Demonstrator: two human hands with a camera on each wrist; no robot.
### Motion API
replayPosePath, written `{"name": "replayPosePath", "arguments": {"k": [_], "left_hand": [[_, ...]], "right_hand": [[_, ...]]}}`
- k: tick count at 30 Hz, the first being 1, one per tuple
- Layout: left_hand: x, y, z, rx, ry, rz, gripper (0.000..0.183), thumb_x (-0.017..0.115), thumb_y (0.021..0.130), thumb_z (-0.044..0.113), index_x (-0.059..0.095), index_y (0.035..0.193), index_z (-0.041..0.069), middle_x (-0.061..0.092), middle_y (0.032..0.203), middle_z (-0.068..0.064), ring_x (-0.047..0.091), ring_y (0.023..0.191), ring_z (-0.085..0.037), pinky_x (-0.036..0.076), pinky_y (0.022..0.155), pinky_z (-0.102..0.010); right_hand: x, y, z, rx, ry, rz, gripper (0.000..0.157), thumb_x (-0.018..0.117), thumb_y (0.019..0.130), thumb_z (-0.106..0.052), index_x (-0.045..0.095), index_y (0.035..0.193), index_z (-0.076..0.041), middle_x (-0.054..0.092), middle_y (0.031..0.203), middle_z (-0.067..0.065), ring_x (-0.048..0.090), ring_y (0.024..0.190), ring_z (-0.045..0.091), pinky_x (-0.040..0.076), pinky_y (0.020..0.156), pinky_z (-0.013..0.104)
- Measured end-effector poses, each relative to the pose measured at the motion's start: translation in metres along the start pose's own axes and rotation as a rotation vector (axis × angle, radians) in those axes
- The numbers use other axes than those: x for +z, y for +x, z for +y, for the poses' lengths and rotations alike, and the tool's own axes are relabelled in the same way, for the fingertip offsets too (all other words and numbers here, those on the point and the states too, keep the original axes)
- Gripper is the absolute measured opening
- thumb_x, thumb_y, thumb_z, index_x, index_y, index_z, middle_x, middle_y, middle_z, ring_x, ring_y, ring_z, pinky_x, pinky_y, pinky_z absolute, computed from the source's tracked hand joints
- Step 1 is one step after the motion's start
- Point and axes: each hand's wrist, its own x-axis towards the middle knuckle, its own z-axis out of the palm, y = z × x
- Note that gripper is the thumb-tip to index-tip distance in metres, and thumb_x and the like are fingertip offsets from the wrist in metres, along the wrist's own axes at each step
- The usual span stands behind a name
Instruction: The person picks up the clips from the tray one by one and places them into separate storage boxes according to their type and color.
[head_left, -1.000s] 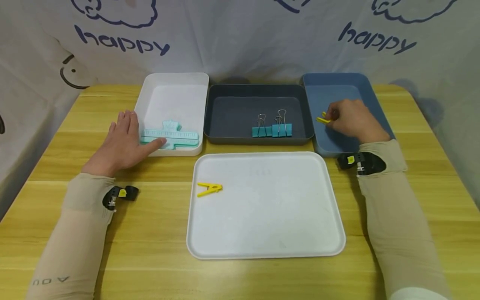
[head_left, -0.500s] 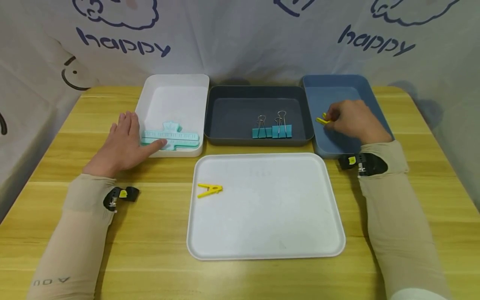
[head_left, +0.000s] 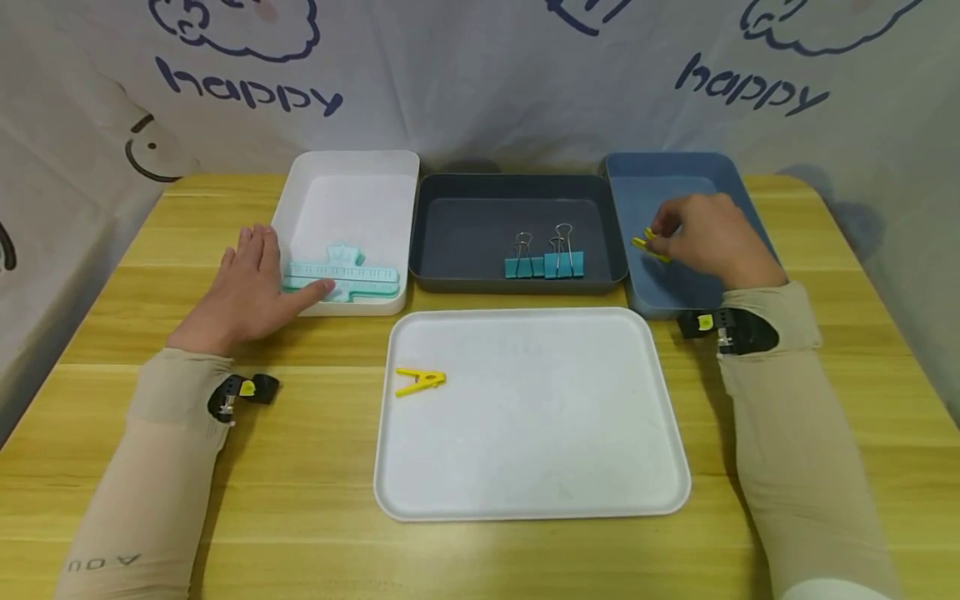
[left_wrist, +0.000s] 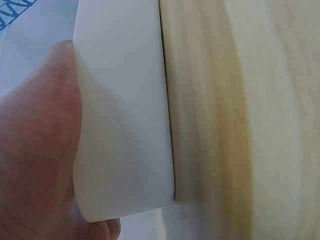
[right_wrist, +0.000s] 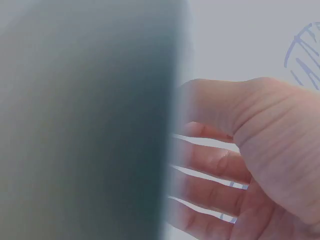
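In the head view my right hand is over the blue tray, its thumb and index finger pinching a small yellow clothespin. Part of that clothespin is hidden behind the thumb. My left hand rests at the left front corner of the white box tray, fingers extended along the outside and thumb over the rim. Beneath the thumb tip lies a mint-green bag clip. The left wrist view has the thumb against the white tray's wall. A blurred tray wall covers the right fingertips in the right wrist view.
Another yellow clothespin lies on the left part of the flat white tray. Between the white and blue trays stands a dark grey tray with teal binder clips in it. A printed cloth hangs behind the wooden table.
The fingers of my right hand have shifted slightly, and the clothespin's lower part now shows below the thumb. My left hand stays in place. The head view has tilted up a little.
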Motion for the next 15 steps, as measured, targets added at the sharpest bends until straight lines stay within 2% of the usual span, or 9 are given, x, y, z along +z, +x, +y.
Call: {"name": "replayPosePath", "arguments": {"k": [15], "left_hand": [[0.000, -0.001, 0.001, 0.001, 0.001, 0.008, 0.124, 0.044, 0.094, 0.078, -0.018, 0.159, -0.008, -0.018, 0.168, -0.035, -0.014, 0.158, -0.052, -0.005, 0.129, -0.067]], "right_hand": [[-0.008, -0.008, -0.024, -0.065, -0.044, 0.082, 0.021, 0.073, 0.094, -0.020, 0.075, 0.105, -0.002, 0.077, 0.104, 0.021, 0.070, 0.088, 0.035, 0.055, 0.073, 0.051]]}}
